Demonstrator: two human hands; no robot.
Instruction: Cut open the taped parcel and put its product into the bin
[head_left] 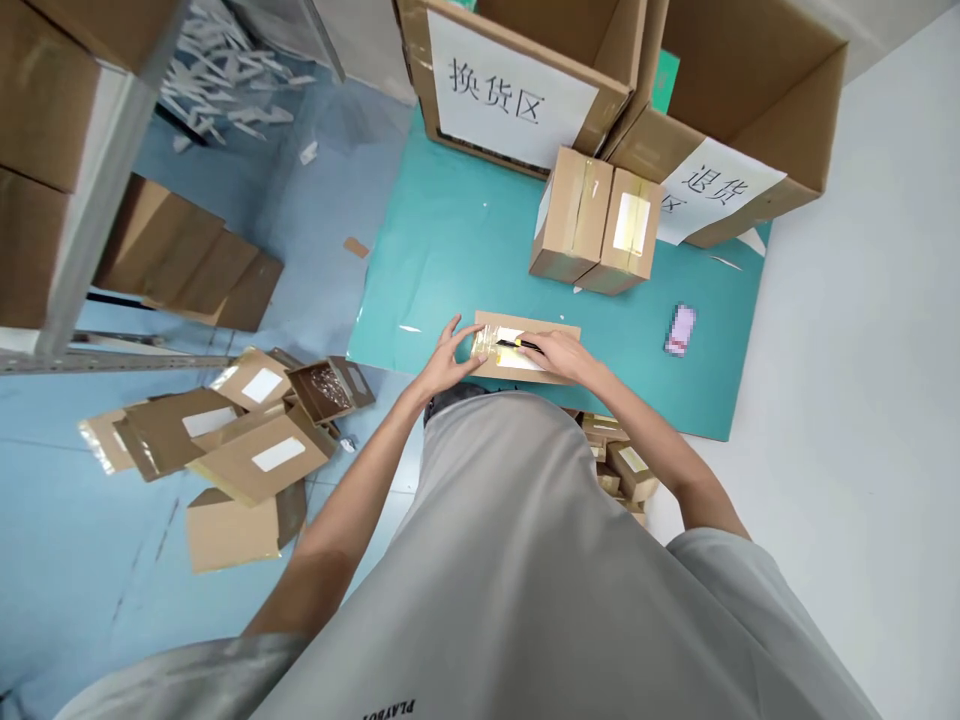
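A flat brown cardboard box (pixel 566 338) lies near the front edge of the green table, with clear tape over its left end and a white label (pixel 517 357) on top. My left hand (pixel 448 362) grips the box's left end, thumb at the near side and index finger at the far side. In my right hand (pixel 559 355) is a black and yellow utility knife (pixel 531 346), its tip pointing left over the taped end. Whether the blade touches the tape I cannot tell.
Two taped cartons (pixel 574 215) stand on the green table (pixel 450 240) before two large open boxes (pixel 517 90) with paper signs. A blurred pink item (pixel 681 328) lies at the right. Discarded boxes (pixel 262 460) are heaped on the floor at left, beside a shelf (pixel 90 210).
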